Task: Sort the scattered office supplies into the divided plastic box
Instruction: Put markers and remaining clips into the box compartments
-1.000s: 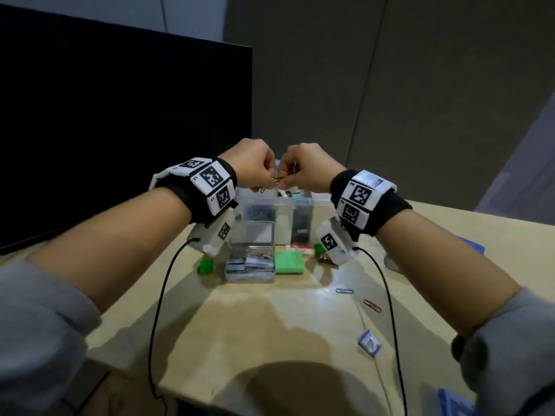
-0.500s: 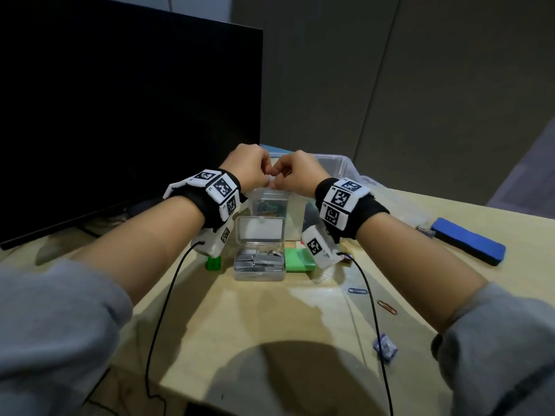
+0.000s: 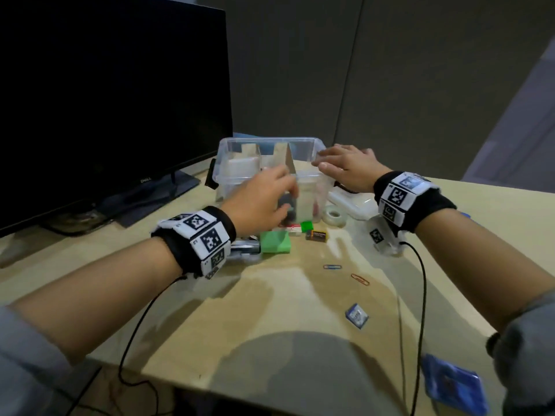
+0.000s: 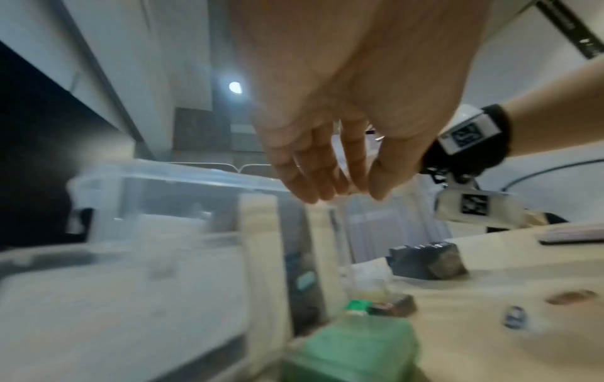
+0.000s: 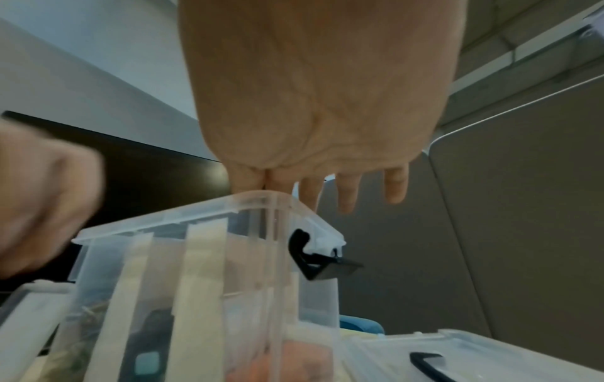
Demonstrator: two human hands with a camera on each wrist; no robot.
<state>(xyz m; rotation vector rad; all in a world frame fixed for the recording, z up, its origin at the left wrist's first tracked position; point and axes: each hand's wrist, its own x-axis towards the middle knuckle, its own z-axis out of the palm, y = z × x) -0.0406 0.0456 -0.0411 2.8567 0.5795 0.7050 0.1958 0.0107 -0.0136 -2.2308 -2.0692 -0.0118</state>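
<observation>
Two paper clips, a blue one (image 3: 332,266) and a red one (image 3: 360,279), lie loose on the wooden desk (image 3: 270,310), near a small blue packet (image 3: 356,315). Closer to the clear divided box (image 3: 303,181) sit a green block (image 3: 275,241), a battery (image 3: 316,236) and a tape roll (image 3: 334,216). A black monitor (image 3: 111,100) marked "DELL" stands to the left. My view of the left hand (image 3: 261,199) is blurred, fingers relaxed, holding nothing, before the box's front wall. Right hand (image 3: 345,168) hovers flat over the right rim, fingers spread.
</observation>
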